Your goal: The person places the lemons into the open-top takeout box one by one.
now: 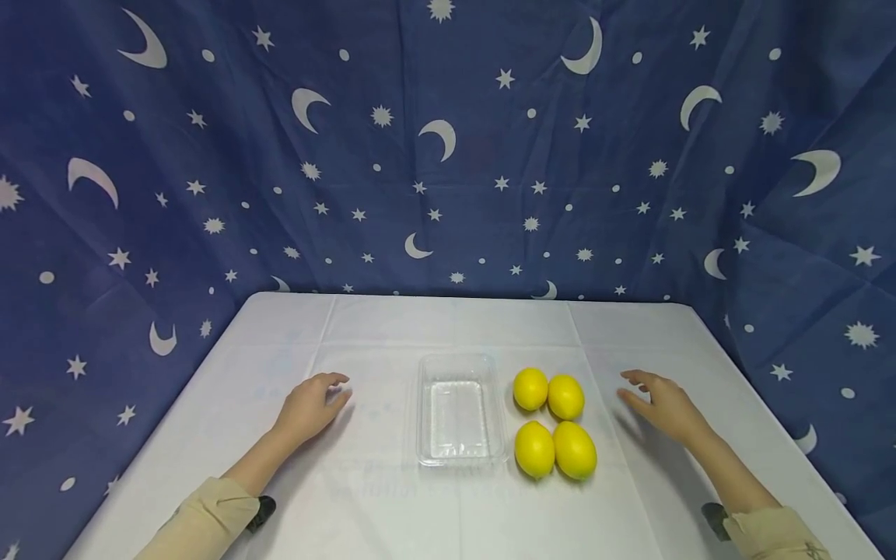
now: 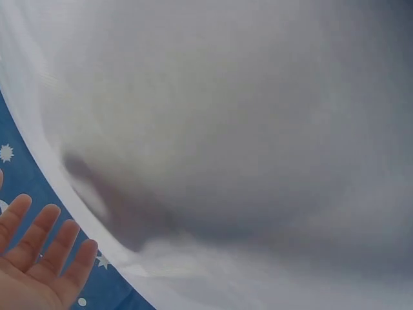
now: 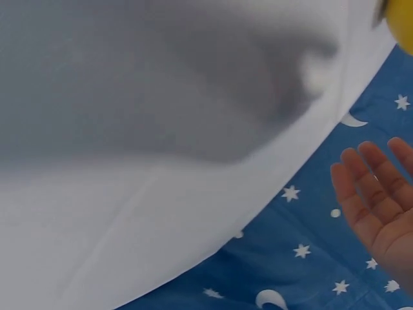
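Lemons (image 1: 575, 450): four yellow ones lie on the tabletop (image 1: 378, 482), to the person's right of the plastic box, arranged in two pairs. The farther pair is a little apart from the nearer pair, and inside each pair the two fruits lie side by side.

Plastic box (image 1: 453, 420): it is clear and rectangular, and rests flat near the middle of the tabletop, between the left grip and the lemons, just beside the fruits.

Left grip (image 1: 311, 406): this hand is held over the tabletop, to the person's left of the box. Its fingers are gently extended, with the thumb apart from them, and it holds nothing.

Right grip (image 1: 665, 406): this hand is nearest to the lemons, on their outer side, and apart from them. It has also the fingers relaxed and the thumb well separated, with nothing in it.

Sleeves (image 1: 210, 517): they are beige, and a dark object (image 1: 262, 513) shows at each cuff.

Curtain (image 1: 490, 225): it is dark blue with white moons and stars, and hangs behind the tabletop.
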Demonstrator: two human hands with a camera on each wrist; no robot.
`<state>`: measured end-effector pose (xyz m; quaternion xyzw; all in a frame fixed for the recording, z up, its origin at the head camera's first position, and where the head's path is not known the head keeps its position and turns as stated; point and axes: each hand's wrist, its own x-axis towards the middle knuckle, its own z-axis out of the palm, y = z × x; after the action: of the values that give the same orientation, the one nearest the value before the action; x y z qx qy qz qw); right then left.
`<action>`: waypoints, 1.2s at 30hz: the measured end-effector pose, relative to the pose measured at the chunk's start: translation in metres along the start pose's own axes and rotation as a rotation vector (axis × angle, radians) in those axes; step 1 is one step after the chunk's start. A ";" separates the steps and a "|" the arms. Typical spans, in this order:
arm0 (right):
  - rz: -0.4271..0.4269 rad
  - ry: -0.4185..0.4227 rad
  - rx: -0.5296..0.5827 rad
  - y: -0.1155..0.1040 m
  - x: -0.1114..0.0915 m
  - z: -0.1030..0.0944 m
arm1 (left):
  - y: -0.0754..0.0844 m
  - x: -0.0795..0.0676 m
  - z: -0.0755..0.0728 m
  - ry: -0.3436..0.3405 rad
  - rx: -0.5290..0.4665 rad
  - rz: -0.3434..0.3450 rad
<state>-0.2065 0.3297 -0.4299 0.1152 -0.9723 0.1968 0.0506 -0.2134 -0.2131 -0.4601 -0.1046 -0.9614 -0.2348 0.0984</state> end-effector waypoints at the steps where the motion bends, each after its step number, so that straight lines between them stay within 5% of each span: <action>1: 0.000 0.008 0.008 -0.002 0.000 -0.001 | 0.001 0.001 0.000 -0.007 -0.016 -0.010; 17: 0.036 -0.026 0.136 -0.045 -0.013 -0.009 | 0.016 -0.005 -0.005 -0.051 -0.349 -0.126; 27: 0.045 -0.045 0.175 -0.069 -0.022 -0.015 | 0.052 -0.011 -0.014 -0.211 -0.721 -0.335; 36: 0.021 -0.063 0.237 -0.084 -0.030 -0.012 | 0.072 -0.018 -0.006 -0.325 -0.936 -0.376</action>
<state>-0.1564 0.2651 -0.3915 0.1165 -0.9445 0.3071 0.0038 -0.1775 -0.1561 -0.4277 0.0018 -0.7589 -0.6330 -0.1529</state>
